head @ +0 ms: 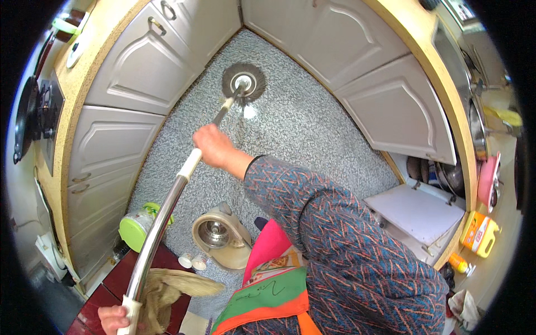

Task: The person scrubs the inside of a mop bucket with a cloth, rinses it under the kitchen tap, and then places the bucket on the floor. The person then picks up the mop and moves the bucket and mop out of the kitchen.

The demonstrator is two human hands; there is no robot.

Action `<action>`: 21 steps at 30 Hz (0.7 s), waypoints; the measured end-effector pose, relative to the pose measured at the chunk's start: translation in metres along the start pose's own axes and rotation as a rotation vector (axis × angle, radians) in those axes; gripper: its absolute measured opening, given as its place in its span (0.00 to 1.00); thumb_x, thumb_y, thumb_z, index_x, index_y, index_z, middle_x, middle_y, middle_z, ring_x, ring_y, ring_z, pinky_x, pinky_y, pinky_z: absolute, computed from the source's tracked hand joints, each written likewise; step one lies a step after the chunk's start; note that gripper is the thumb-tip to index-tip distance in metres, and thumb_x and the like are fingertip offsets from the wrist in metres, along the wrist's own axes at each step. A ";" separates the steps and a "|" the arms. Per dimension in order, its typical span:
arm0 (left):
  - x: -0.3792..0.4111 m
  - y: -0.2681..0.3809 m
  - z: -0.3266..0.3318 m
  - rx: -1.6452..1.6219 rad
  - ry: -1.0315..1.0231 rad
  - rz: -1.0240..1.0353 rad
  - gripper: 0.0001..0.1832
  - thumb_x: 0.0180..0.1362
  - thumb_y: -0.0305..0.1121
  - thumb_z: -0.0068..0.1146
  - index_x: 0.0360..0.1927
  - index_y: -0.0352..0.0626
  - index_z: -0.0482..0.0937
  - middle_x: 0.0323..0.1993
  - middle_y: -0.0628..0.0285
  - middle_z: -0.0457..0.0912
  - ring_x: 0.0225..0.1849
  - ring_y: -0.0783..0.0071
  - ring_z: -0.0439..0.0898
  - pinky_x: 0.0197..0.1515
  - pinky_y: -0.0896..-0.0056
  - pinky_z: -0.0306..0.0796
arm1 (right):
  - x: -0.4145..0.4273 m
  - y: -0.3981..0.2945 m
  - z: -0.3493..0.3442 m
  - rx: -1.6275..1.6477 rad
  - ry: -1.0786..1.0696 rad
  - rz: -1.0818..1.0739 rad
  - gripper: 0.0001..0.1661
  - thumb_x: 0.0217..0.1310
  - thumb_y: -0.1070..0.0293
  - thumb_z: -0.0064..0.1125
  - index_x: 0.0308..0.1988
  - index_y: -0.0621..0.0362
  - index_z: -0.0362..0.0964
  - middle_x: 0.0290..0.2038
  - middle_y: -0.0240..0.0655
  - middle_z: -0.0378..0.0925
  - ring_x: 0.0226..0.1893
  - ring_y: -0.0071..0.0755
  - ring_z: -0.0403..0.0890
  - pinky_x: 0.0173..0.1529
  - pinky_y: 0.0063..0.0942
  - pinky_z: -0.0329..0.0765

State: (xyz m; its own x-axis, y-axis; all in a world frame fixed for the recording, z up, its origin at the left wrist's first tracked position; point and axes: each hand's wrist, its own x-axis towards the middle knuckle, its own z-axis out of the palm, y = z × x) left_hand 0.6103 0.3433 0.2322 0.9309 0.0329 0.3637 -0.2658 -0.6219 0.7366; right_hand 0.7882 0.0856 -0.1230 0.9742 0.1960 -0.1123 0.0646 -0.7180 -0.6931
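Note:
A spin mop [244,83] with a round grey-brown head lies spread on the grey patterned floor, near the far corner between the cabinets. Its metal handle [158,228] runs down towards me at the lower left. My right hand [213,145] is closed around the middle of the handle, just above a white collar. At the handle's lower end, my left hand [115,320] grips the white end piece, with part of the hand hidden behind it. A brown cloth [165,293] hangs or lies beside that end; which one I cannot tell.
A beige mop bucket [226,257] with a metal spin basket stands near my feet. Left of it are a green-lidded tub [133,234] and white cups [192,261]. Cabinets with counters border the floor on both sides; one low door [418,211] hangs open at right.

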 end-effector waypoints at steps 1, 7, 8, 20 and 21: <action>0.000 0.011 -0.014 0.063 -0.016 0.145 0.22 0.70 0.45 0.46 0.31 0.33 0.77 0.29 0.52 0.78 0.34 0.55 0.81 0.39 0.60 0.75 | -0.019 -0.014 0.002 -0.017 -0.049 0.000 0.08 0.54 0.73 0.63 0.37 0.57 0.76 0.46 0.43 0.78 0.51 0.54 0.77 0.53 0.49 0.81; -0.027 0.054 -0.066 -0.123 -0.039 -0.050 0.19 0.63 0.45 0.48 0.27 0.38 0.72 0.28 0.54 0.74 0.32 0.60 0.76 0.40 0.62 0.72 | -0.157 -0.054 -0.004 0.116 -0.117 -0.012 0.08 0.55 0.70 0.62 0.38 0.55 0.74 0.44 0.40 0.78 0.51 0.52 0.76 0.50 0.50 0.78; -0.032 0.056 -0.070 -0.239 -0.029 -0.135 0.18 0.62 0.45 0.50 0.27 0.39 0.71 0.28 0.55 0.73 0.33 0.63 0.75 0.42 0.63 0.72 | -0.181 -0.051 -0.009 0.140 -0.146 0.021 0.08 0.55 0.70 0.61 0.38 0.54 0.74 0.44 0.39 0.78 0.51 0.52 0.76 0.50 0.51 0.77; -0.077 0.087 0.058 -0.419 -0.637 -0.140 0.17 0.54 0.44 0.63 0.27 0.38 0.79 0.33 0.52 0.81 0.38 0.66 0.76 0.45 0.65 0.69 | -0.400 0.082 -0.073 -0.070 -0.017 0.445 0.11 0.62 0.68 0.57 0.45 0.53 0.76 0.48 0.41 0.80 0.55 0.51 0.79 0.50 0.55 0.78; -0.074 0.093 0.081 -0.481 -0.675 -0.135 0.16 0.55 0.42 0.63 0.28 0.37 0.79 0.34 0.52 0.81 0.39 0.65 0.76 0.48 0.64 0.69 | -0.411 0.096 -0.084 -0.095 -0.032 0.505 0.12 0.61 0.68 0.58 0.46 0.53 0.76 0.49 0.42 0.80 0.55 0.52 0.78 0.51 0.55 0.78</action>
State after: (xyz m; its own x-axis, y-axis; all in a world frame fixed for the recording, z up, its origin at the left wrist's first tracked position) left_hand 0.5371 0.2195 0.2271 0.8718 -0.4872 -0.0519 -0.0763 -0.2398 0.9678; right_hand 0.4117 -0.1197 -0.0835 0.8818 -0.1714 -0.4394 -0.3914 -0.7856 -0.4792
